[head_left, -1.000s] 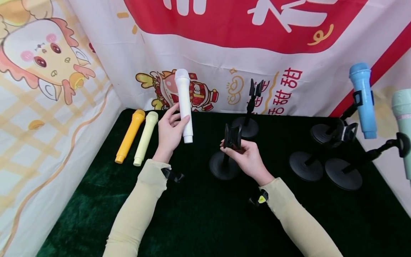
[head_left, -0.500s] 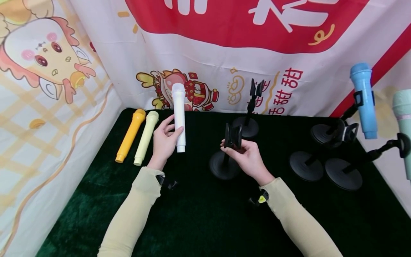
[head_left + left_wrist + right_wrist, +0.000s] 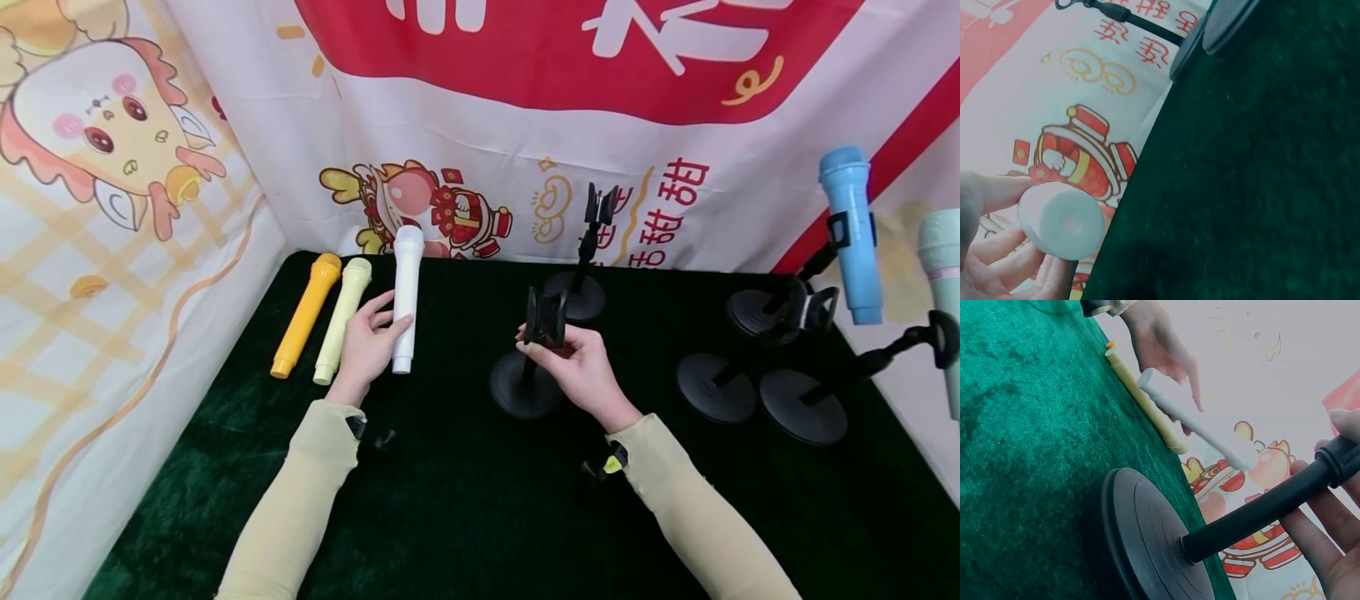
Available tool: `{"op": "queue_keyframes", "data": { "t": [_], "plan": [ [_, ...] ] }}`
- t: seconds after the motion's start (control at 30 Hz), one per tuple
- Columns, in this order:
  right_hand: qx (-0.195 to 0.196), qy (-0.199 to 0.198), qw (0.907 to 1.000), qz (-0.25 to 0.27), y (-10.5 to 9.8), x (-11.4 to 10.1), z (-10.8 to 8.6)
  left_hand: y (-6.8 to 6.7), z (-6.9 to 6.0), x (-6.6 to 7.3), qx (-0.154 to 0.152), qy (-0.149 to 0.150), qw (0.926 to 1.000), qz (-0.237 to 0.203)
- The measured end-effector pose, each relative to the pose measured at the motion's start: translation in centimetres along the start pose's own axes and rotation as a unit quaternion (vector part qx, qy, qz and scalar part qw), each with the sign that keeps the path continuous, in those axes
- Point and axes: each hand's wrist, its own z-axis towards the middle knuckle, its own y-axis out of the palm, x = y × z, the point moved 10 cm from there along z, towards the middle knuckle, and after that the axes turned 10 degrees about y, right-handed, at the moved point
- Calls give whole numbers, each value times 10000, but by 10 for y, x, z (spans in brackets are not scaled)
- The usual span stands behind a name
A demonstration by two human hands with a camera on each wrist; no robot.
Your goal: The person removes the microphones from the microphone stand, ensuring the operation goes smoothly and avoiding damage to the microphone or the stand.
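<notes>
My left hand (image 3: 365,348) pinches a white microphone (image 3: 406,292) between thumb and fingers, its head pointing away from me. In the left wrist view the round butt end of the white microphone (image 3: 1063,222) faces the camera. The right wrist view shows it tilted and above the cloth. My right hand (image 3: 583,371) grips a black microphone stand (image 3: 525,385) just below its clip. Thumb and fingers are around the post (image 3: 1260,509) in the right wrist view. A pale yellow microphone (image 3: 342,321) and an orange microphone (image 3: 305,315) lie left of my left hand.
Behind the gripped stand is another black stand (image 3: 576,297) with a bare clip. On the right stand several more stands, one bearing a blue microphone (image 3: 852,242) and one a mint green microphone (image 3: 943,283). Dark green cloth (image 3: 450,508) covers the table; a printed curtain (image 3: 480,117) hangs behind.
My left hand has moved left and toward me with the white microphone, lowering it beside the pale yellow one. The right hand stays still on its stand.
</notes>
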Motion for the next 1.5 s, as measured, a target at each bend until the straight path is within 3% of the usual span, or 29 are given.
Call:
{"op": "queue_keyframes", "data": {
  "t": [0.3,0.6,1.07,1.3,1.5],
  "plan": [
    [-19,39,10000,4,0,3,1,-14,-7,-22,-130,-479,9977,459],
    [9,22,10000,39,-5,32,10,-25,-14,-35,-156,-868,9924,858],
    [-8,-246,9997,-10,-5,28,9,-35,-14,-30,115,-967,9827,1577],
    [0,-256,9997,-16,-5,28,9,-42,-12,-24,306,-680,9737,2152],
    [-43,-197,9998,48,-4,29,9,-40,-14,-25,213,-633,9750,2118]
  ]
}}
